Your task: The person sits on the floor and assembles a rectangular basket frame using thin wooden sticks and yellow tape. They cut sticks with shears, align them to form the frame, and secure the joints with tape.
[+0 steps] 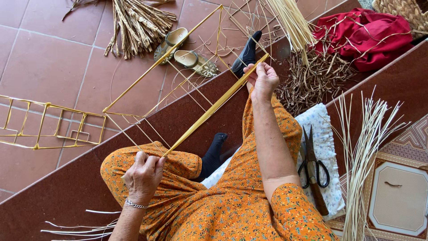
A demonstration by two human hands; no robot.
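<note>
Red floor tiles [49,58] lie under a seated person in orange. Nearest, the left hand [143,175] pinches 1 end of a yellow cane frame [178,89]; farther off, the right hand [263,79] grips its other end. Scissors [312,163] rest beside them; sandals [187,56] lie beyond.

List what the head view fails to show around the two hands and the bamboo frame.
- Left hand: fingertips curl under, so the grip on the bamboo strip is hidden.
- Right hand: palm side faces away.
- Bamboo frame: joint bindings too small to tell.
- Woven basket: cut off by the top edge.
</note>
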